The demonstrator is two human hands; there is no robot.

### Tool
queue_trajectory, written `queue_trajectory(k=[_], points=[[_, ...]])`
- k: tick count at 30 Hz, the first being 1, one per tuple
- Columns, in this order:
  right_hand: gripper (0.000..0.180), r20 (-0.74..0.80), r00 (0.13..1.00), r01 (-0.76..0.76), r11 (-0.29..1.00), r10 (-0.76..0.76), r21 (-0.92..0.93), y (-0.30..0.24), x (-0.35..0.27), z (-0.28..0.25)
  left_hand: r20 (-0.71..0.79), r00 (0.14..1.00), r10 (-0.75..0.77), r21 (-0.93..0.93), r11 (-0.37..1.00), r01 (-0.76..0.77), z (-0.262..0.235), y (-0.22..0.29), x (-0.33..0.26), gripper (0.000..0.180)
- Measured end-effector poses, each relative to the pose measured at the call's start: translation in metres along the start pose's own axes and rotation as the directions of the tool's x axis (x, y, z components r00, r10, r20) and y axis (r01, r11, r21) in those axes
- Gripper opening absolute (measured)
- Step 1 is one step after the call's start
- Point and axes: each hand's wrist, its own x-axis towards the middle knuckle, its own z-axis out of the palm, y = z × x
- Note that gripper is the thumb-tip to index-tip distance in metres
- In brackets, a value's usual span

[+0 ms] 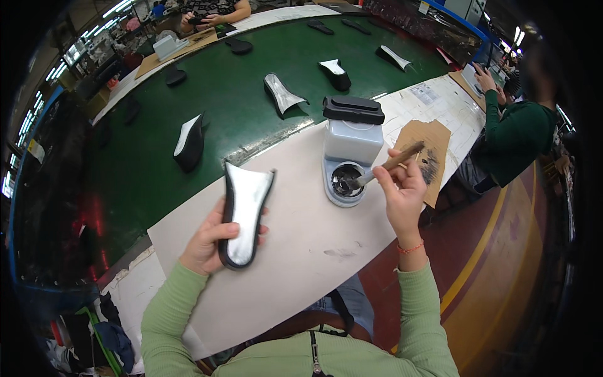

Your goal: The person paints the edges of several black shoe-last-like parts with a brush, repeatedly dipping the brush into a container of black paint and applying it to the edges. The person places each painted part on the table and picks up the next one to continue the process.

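- Fingers of the left hand [206,244] are clamped round a black wedge shoe sole [247,213] from beneath, thumb on its silvery face; this underhand grip seems chosen to turn that face up and leave most of it clear.
- Fingers of the right hand [405,191] pinch a wooden-handled brush [402,158], slanted down into the dispenser cup [344,202], presumably keeping skin off the dark liquid [341,178]; bristle contact I cannot tell.
- Dispenser [353,141] stands on the pale-covered bench [301,251] beside that hand, likely for short reaches.
- Smeared cardboard [408,134] beside it probably shields the bench.
- Other soles [282,94] lie well apart on the green conveyor [239,81], perhaps to avoid contact.
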Motion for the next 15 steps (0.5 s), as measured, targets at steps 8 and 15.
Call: queue_trajectory(k=[8, 15], points=[[0.031, 0.056, 0.997, 0.066, 0.981, -0.057, -0.182, 0.007, 0.004, 0.006, 0.009, 0.969, -0.247, -0.211, 0.947, 0.244, 0.011, -0.033, 0.013, 0.055], [0.032, 0.075, 0.997, 0.007, 0.981, 0.008, -0.194, 0.01, 0.002, 0.008, -0.03, 0.974, -0.223, -0.038, 0.974, 0.221, 0.011, -0.035, 0.009, 0.053]])
